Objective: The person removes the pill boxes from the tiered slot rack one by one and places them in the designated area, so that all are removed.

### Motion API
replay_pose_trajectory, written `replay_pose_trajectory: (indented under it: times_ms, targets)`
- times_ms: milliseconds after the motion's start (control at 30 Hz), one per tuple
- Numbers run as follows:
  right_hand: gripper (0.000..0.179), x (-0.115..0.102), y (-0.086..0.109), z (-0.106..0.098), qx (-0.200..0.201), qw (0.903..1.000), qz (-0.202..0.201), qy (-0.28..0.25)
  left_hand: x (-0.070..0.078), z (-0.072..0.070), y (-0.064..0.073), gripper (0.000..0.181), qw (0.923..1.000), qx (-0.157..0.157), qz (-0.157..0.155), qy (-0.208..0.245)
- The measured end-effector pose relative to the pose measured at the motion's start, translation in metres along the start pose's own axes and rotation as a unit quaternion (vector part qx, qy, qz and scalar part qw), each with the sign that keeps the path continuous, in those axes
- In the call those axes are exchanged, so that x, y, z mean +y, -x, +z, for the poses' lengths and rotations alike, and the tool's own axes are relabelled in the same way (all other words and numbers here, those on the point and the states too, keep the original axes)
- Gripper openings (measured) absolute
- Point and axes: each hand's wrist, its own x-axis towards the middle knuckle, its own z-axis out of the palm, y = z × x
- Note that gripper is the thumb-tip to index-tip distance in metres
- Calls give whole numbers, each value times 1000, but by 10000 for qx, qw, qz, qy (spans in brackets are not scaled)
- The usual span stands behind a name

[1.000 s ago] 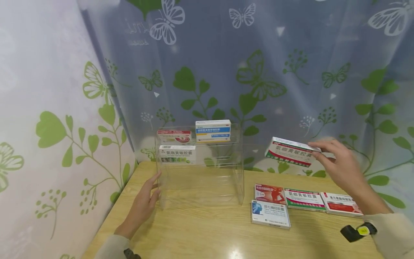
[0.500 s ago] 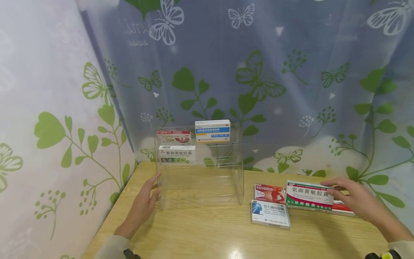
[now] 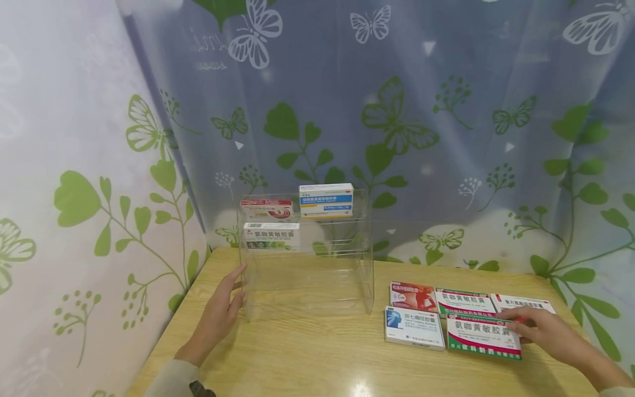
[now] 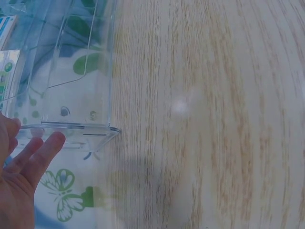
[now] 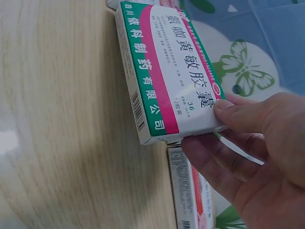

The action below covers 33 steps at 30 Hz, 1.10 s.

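Observation:
My right hand (image 3: 553, 333) pinches a white, green and magenta medicine box (image 3: 481, 337) by its right end. The right wrist view shows my thumb on the printed face of this medicine box (image 5: 167, 67) and my fingers beneath. It is over the table's right side, in front of a matching medicine box (image 3: 466, 303); whether it touches the wood I cannot tell. With extended fingers, my left hand (image 3: 220, 306) touches the left side panel of a clear acrylic display rack (image 3: 367, 281). In the left wrist view, its fingertips lie against the rack's clear panel (image 4: 76, 95).
On the rack stand a red-and-white box (image 3: 267, 210), a blue-and-white box (image 3: 326, 201) and a white-and-green box (image 3: 272, 237). A red box (image 3: 413, 298), a white box with a blue head picture (image 3: 414, 329) and a white-and-red box (image 3: 523, 303) lie on the wooden table (image 3: 307, 353).
My right hand has brought the held medicine box down from the air right of the rack to just in front of the row of boxes. My left hand has stayed at the rack.

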Motion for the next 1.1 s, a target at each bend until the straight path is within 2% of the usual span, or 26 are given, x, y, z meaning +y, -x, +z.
replay_pose_trajectory:
  times_ms: [200, 467, 700, 1100]
  targets:
    - [27, 11, -3, 14, 153, 9996, -144, 162, -2, 2, 0, 70, 10000, -35, -5, 48]
    - [25, 8, -8, 30, 583, 9941, 436, 800, 0, 0, -1, 70, 10000, -39, -18, 69]
    - [37, 12, -4, 44, 422, 9923, 732, 910, 0, 0, 0, 71, 10000, -49, -53, 52]
    - [40, 15, -3, 53, 499, 9896, 927, 978, 0, 0, 0, 68, 10000, -11, -26, 0]
